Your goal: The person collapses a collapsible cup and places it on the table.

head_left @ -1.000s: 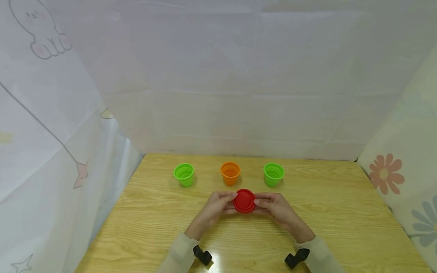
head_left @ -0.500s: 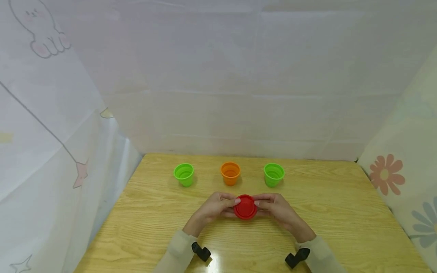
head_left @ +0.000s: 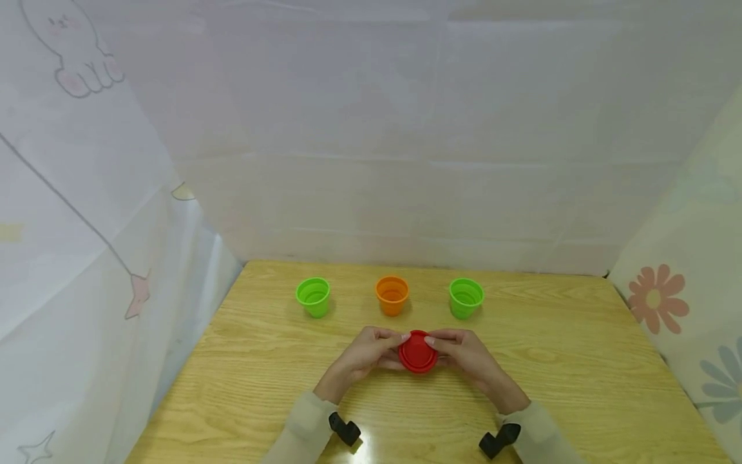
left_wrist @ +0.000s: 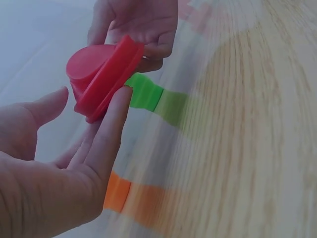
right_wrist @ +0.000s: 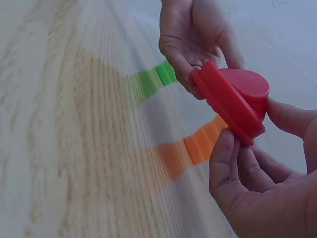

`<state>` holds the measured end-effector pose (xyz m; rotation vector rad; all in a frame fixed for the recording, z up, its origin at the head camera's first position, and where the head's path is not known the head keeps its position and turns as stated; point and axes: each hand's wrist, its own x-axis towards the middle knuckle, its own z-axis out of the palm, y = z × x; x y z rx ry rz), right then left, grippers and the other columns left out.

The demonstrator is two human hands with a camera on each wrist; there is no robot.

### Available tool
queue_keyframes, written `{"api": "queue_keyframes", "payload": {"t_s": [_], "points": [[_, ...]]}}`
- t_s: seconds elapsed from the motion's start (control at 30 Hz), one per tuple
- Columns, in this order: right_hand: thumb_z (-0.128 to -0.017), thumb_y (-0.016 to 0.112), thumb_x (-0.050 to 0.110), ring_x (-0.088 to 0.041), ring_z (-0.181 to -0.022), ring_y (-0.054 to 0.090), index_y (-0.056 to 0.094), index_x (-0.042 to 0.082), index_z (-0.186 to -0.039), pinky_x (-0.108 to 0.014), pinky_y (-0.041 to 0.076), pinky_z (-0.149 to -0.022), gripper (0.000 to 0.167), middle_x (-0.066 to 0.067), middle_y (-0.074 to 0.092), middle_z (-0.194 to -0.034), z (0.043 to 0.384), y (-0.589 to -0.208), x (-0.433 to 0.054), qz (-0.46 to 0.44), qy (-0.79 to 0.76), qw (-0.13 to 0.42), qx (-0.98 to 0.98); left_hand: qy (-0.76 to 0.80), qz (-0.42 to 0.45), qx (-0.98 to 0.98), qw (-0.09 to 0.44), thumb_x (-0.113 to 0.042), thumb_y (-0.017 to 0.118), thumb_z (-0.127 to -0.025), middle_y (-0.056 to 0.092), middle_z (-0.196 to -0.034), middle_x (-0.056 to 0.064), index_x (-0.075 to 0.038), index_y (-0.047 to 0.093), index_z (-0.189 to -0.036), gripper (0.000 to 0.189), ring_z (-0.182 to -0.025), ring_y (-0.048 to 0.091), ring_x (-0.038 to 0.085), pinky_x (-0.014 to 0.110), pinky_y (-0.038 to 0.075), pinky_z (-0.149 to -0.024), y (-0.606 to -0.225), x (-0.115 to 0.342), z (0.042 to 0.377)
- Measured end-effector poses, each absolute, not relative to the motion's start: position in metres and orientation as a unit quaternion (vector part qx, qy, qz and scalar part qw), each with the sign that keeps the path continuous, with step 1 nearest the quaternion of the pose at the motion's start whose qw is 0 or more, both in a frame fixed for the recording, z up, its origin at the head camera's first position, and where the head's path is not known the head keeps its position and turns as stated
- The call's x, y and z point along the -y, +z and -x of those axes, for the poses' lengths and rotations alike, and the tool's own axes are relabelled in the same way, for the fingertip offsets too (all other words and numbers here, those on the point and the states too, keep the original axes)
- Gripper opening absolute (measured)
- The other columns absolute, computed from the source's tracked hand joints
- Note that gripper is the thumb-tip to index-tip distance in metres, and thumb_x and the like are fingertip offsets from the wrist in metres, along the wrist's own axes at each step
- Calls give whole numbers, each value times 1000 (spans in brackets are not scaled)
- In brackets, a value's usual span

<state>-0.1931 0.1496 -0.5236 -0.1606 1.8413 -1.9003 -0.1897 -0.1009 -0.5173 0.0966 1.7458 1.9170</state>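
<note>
Both hands hold a red collapsible cup [head_left: 418, 352] above the table, its rings partly folded together and its round base turned toward me. My left hand [head_left: 369, 353] grips the left edge, thumb on the near side and fingers behind. From the other side, my right hand [head_left: 468, 357] grips it likewise, thumb tip over the upper right of the face. In the left wrist view the red cup [left_wrist: 91, 74] is tilted, its small base standing out from the wider rim. The right wrist view shows the red cup [right_wrist: 230, 101] between the fingers of both hands.
Behind the hands stand a green cup [head_left: 313, 299] at left, an orange cup [head_left: 391, 298] in the middle and another green cup [head_left: 466, 299] at right, all upright and unfolded. The wooden table [head_left: 243, 380] meets a pale cloth [head_left: 406, 193] at its back edge.
The red cup has come slightly toward me, away from the row of cups. My right thumb has slid from its edge further onto its face.
</note>
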Motion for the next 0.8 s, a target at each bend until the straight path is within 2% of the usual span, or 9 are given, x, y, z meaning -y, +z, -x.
{"api": "queue_keyframes", "payload": {"t_s": [0.23,0.4,0.6,0.8], "points": [[-101,73,32,-12,-97,74,63,-8,-137,-26,65,-87,55,-7,77,-119,193,-525,-145,42,-693,230,-682,700,-32,-661,269,-32,71,-102,81,-101,8,4,75,-120,40,-87,78,17,44,66,-90,-519,98,189],[-101,73,29,-13,-95,73,66,-8,-133,-26,65,-85,50,-8,77,-118,192,-524,-143,37,-684,228,-692,696,-32,-667,262,-27,73,-101,81,-98,10,6,76,-118,37,-83,79,17,49,65,-90,-518,94,187],[-99,72,22,-13,-88,72,68,-10,-124,-26,65,-79,40,-5,77,-107,189,-520,-142,26,-681,220,-698,694,-26,-682,229,-17,76,-96,81,-89,12,9,77,-107,29,-75,78,18,47,68,-79,-519,88,185],[-98,73,18,-12,-87,71,68,-12,-126,-25,64,-76,41,-8,77,-108,190,-519,-142,25,-668,201,-716,690,-29,-693,208,-13,75,-95,79,-85,8,9,78,-102,24,-72,77,16,43,68,-73,-522,84,183]]}}
